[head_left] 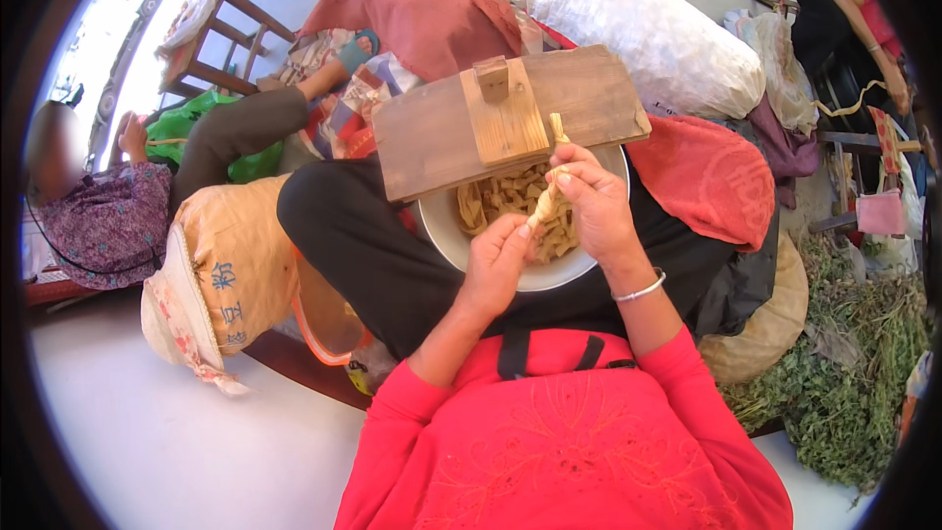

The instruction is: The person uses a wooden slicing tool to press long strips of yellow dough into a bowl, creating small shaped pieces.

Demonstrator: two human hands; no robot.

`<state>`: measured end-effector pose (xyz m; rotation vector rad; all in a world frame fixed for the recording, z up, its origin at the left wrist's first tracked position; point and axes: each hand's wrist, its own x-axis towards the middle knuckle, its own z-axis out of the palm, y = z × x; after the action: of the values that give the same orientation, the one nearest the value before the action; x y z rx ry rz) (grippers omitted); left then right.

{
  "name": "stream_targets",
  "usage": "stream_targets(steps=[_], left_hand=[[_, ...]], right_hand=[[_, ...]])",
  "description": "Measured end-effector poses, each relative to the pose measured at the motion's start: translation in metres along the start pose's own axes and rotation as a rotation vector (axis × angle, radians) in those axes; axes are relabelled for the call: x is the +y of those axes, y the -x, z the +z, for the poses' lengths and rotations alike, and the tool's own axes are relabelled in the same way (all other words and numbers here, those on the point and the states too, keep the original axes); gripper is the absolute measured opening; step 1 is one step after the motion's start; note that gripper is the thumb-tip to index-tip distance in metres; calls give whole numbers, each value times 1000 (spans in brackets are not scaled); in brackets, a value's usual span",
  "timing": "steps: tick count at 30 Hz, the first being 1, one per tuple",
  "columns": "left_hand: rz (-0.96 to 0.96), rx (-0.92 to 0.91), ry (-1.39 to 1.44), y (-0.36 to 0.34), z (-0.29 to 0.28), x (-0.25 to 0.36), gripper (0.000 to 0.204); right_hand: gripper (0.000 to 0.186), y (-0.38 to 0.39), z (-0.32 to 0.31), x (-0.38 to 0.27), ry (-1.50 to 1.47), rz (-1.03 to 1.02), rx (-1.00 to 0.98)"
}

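And here we are, both hands on the twisted yellow strip (543,208): the left hand (498,253) pinches its lower end, the right hand (593,204), silver bracelet (640,288) at the wrist, grips it higher up! Right below, the white basin (442,228) sits on the lap, yellow pieces (510,194) inside, a wooden board (422,137) across its far side, a red cloth (705,182) just to the right

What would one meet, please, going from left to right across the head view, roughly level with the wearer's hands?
Another person's patterned purple top, tan sack, left hand, right hand, red cloth, pink pouch.
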<state>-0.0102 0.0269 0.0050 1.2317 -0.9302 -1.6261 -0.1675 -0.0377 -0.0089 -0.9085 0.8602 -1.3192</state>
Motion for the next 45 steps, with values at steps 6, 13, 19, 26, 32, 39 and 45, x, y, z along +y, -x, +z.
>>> stream_targets(steps=[6,13,19,26,32,39,45], left_hand=[[678,194,-918,-14,-15,16,9],[763,43,-849,-35,-13,33,12],[352,-10,-449,-59,-41,48,18],[239,29,-251,-103,-57,46,14],[170,90,-270,-115,-59,42,12],[299,141,-508,-125,-63,20,14],[299,359,-1133,-117,-43,34,17]], right_hand=[[31,-12,-21,-28,356,-56,-111],[28,-19,-7,-47,479,266,-394],[16,-43,6,-45,483,133,-224],[17,-74,8,-32,753,-40,-198],[16,-82,10,-29,897,-101,-198],[15,-79,11,-21,1062,-208,-194],[12,-80,17,-6,1446,-360,-209]])
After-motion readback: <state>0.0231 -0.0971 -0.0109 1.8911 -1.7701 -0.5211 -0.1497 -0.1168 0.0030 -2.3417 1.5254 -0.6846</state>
